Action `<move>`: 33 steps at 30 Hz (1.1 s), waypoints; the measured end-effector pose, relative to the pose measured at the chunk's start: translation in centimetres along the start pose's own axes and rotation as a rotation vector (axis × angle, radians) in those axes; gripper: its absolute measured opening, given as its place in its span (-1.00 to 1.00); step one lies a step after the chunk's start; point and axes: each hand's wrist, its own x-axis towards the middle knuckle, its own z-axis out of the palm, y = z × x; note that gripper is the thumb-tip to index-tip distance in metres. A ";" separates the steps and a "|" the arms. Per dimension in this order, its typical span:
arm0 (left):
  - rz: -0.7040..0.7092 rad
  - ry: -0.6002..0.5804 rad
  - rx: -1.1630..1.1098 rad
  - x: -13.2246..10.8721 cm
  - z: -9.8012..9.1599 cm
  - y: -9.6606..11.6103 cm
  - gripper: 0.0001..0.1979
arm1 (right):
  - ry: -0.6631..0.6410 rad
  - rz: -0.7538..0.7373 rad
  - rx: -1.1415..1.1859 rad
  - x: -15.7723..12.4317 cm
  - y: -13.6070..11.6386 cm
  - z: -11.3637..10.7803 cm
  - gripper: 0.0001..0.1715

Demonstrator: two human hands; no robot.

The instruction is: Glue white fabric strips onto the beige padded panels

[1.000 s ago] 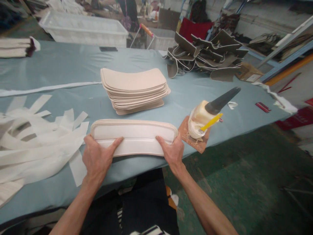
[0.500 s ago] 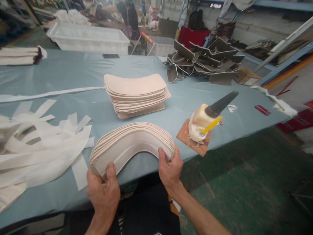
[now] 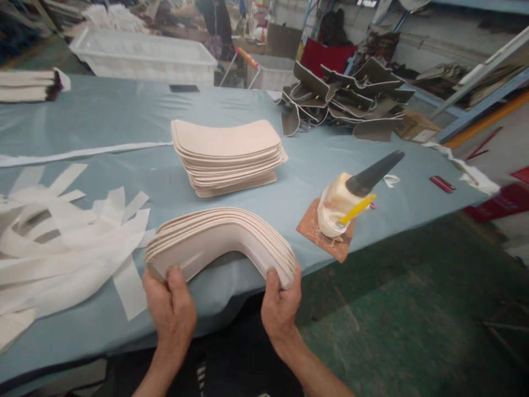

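A stack of beige panels [image 3: 215, 231], bent into an arch, is held at both ends near the table's front edge. My left hand [image 3: 171, 306] grips the left end, thumb on the inner face and fingers behind. At the right end my right hand [image 3: 283, 306] pinches the stack the same way, its fingers partly hidden. Just beyond lies a second stack of beige panels [image 3: 229, 157], slightly curved. To the right, a whitish glue container [image 3: 330, 204] with a dark handle or nozzle and a yellow-handled brush [image 3: 359, 208] rests on a brown board [image 3: 308, 220].
Loose white strips [image 3: 74, 248] cover the table's left side. Dark grey bag pieces [image 3: 343, 102] are heaped at the back right. A white plastic tub [image 3: 149, 60] stands beyond the far edge. A red object [image 3: 442, 184] lies near the right edge of the blue-covered table [image 3: 124, 121].
The right end of the held stack has gone lower, with my right hand moving down and slightly left. My left hand has shifted a little left and up in view. The view itself moved slightly.
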 end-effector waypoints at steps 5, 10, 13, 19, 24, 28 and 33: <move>0.069 -0.149 -0.057 4.9 -1.4 -0.5 -0.31 | -0.167 0.048 0.076 6.9 2.2 -2.6 -0.45; -0.003 -0.408 -0.280 7.0 -1.4 -1.3 -0.19 | -0.303 0.079 0.135 10.2 3.6 -3.2 -0.46; -0.054 -0.492 -0.265 7.7 -1.2 -1.4 -0.16 | -0.325 0.104 0.151 10.6 3.7 -2.8 -0.42; -0.001 -0.556 -0.096 8.9 -1.3 -1.1 -0.09 | -0.280 0.124 0.148 10.3 3.5 -2.2 -0.51; 0.063 -0.766 -0.185 9.6 -3.1 -0.6 -0.14 | -0.226 0.029 0.151 10.1 3.8 -3.1 -0.53; 0.193 -0.606 -0.256 10.6 -4.1 0.8 -0.18 | -0.207 -0.190 0.185 12.6 3.6 -3.4 -0.42; 0.387 -0.674 -0.162 11.4 -3.0 0.6 -0.30 | -0.334 -0.339 0.026 15.9 4.3 -3.2 -0.31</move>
